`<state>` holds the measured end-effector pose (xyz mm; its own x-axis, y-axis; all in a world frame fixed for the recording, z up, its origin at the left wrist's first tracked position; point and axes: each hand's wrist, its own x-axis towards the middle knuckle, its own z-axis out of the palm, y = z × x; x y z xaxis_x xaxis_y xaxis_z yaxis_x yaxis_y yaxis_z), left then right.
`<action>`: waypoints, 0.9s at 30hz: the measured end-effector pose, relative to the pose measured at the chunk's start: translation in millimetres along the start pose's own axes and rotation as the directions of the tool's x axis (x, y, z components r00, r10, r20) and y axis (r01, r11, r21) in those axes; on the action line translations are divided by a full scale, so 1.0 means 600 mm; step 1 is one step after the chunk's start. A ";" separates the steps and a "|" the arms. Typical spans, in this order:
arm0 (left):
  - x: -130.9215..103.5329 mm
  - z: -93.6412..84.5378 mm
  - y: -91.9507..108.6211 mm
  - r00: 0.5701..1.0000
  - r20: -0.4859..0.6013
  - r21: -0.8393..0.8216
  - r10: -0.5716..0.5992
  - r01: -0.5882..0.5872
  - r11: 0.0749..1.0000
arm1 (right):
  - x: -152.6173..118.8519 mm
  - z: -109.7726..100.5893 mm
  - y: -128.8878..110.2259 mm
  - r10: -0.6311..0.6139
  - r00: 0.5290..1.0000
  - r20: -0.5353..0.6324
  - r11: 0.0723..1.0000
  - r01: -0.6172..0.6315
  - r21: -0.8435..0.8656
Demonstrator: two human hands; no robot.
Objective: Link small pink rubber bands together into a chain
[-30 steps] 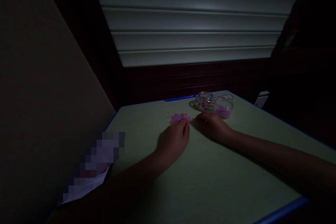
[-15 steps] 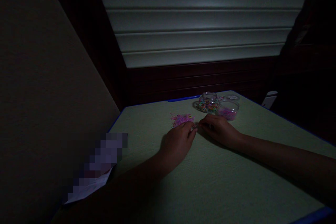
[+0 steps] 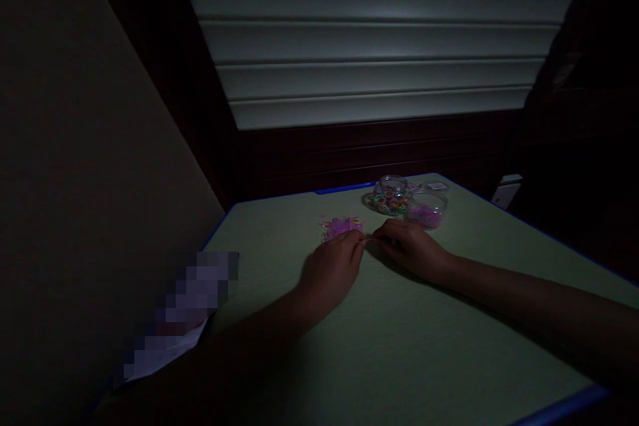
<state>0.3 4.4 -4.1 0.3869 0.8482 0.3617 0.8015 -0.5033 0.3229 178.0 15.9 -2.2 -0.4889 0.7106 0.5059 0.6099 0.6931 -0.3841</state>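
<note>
Over the table, a thin pale pink rubber band (image 3: 368, 239) runs between my two hands. My left hand (image 3: 330, 271) pinches one end with thumb and forefinger. My right hand (image 3: 413, 246) pinches the other end, its fingers curled together. Just beyond my left hand lies a loose pile of small pink rubber bands (image 3: 340, 227) with a bit of yellow in it, partly covered by the fingers. Behind my right hand stands an open clear jar (image 3: 428, 203) with pink bands inside. Beside it is a round clear jar (image 3: 391, 198) of multicoloured bands.
A clear lid (image 3: 435, 186) lies behind the jars on the pale green table (image 3: 424, 339), which has a blue edge. At the left edge is a blurred-out sheet or packet (image 3: 184, 319). A wall (image 3: 100, 146) rises on the left, and a slatted panel (image 3: 369, 46) stands behind.
Thumb and forefinger of my left hand have closed closer together, and the band between my hands now looks straighter and thinner. The whole view has shifted slightly.
</note>
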 end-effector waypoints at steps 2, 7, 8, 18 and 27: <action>0.000 0.000 -0.001 1.000 -0.006 -0.004 0.001 -0.001 1.000 | 0.001 0.000 0.000 0.029 0.999 -0.034 0.999 -0.028 0.036; 0.002 -0.001 -0.003 1.000 -0.018 -0.014 -0.012 0.011 1.000 | 0.004 0.004 0.008 0.125 0.988 -0.094 0.983 -0.110 0.147; 0.002 -0.001 -0.003 1.000 -0.015 -0.013 -0.017 0.017 1.000 | 0.005 0.005 0.010 0.142 0.985 -0.097 0.978 -0.125 0.166; 0.000 -0.004 -0.002 1.000 0.012 0.009 -0.023 0.022 1.000 | 0.005 -0.001 0.004 0.108 0.993 0.037 0.972 -0.114 0.208; -0.003 -0.007 0.002 0.999 0.027 0.030 -0.022 0.021 0.999 | 0.002 0.002 0.004 0.086 0.996 -0.007 0.990 -0.085 0.114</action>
<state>-1.3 1.5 -0.8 0.3815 0.8632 0.3307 0.8227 -0.4802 0.3043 178.1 18.7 -3.4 -0.4299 0.7670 0.4763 0.5741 0.6394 -0.5114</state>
